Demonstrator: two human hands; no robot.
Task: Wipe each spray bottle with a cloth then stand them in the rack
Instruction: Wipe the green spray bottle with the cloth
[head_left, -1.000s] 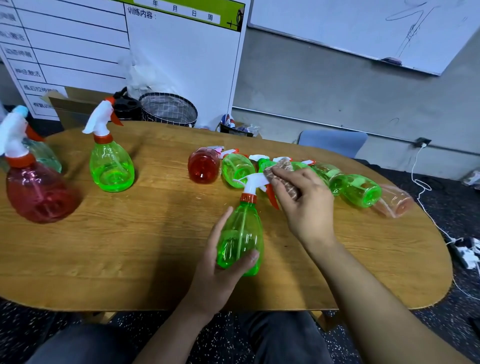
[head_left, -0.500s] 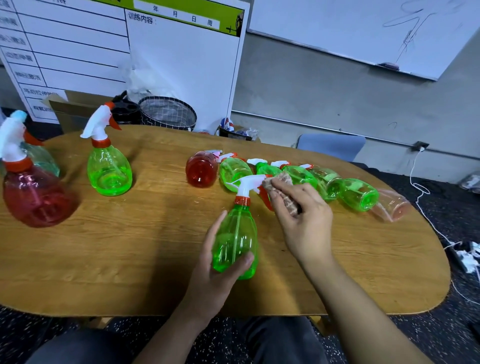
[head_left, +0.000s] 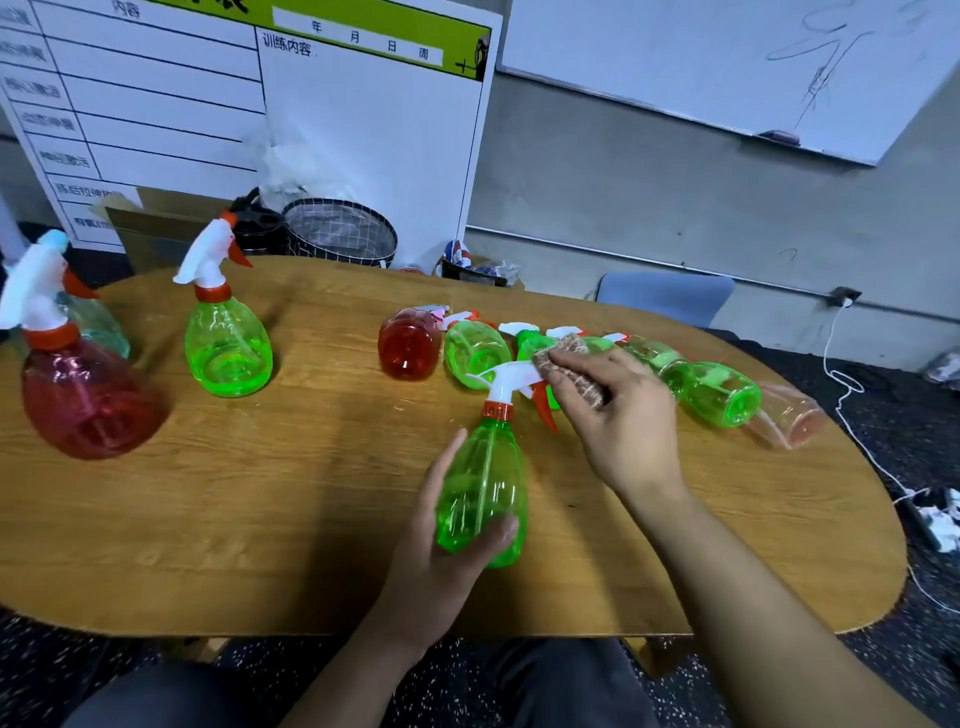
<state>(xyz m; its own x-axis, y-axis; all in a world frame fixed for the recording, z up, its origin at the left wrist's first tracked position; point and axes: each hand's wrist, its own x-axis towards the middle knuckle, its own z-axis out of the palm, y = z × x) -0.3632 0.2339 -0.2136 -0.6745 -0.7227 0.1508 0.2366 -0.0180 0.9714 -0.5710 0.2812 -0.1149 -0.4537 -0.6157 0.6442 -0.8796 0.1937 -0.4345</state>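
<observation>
**K:** While the head gets wiped, where does the count stand?

**M:** Mid-wipe, by the look of it. Three bottles stand upright at the left of the frame: a red bottle (head_left: 83, 395), a teal one (head_left: 98, 325) half hidden behind it, a green upright bottle (head_left: 226, 343). Probably the wiped ones, can't confirm. A row of lying bottles (head_left: 571, 364) runs across centre frame to the right, red one first, mostly green after, a pale pink one last. Those look left to do. No rack identifiable in view.

**K:** Hands?

**M:** The left hand (head_left: 441, 551) wraps the lower body of the green spray bottle (head_left: 483, 483), thumb across the front, bottle upright at lower centre over the wooden table (head_left: 260, 519). The right hand (head_left: 613, 415) has fingers curled around a bunched brownish cloth (head_left: 576, 371), pressed against the white trigger head.

**K:** Bottle condition?

**M:** Translucent green, appears empty, orange collar and trigger, white nozzle. Smooth plastic, likely slippery; no dirt visible at this resolution.
</observation>
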